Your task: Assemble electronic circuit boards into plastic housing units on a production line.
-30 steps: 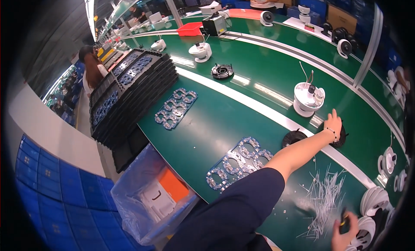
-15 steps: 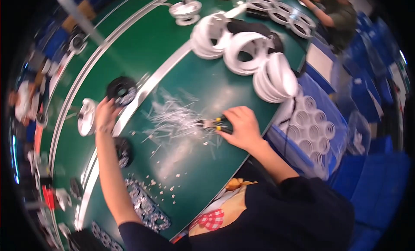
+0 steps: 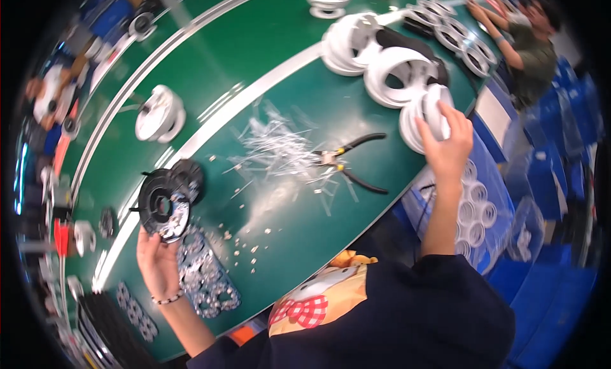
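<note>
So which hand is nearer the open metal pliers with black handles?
Right. The right hand is just right of the pliers, at stacked white plastic rings; the left hand, holding a round black part, is farther away, left of the pliers.

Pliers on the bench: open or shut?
Open. The pliers lie with their two black handles spread wide apart. Jaw tips: cannot tell, too blurred against the pale strips.

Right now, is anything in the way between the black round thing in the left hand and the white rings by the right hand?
Lying on the table between the black thing and the white rings are thin white strips and pliers. Nothing visible stands between the right hand and the rings.
</note>
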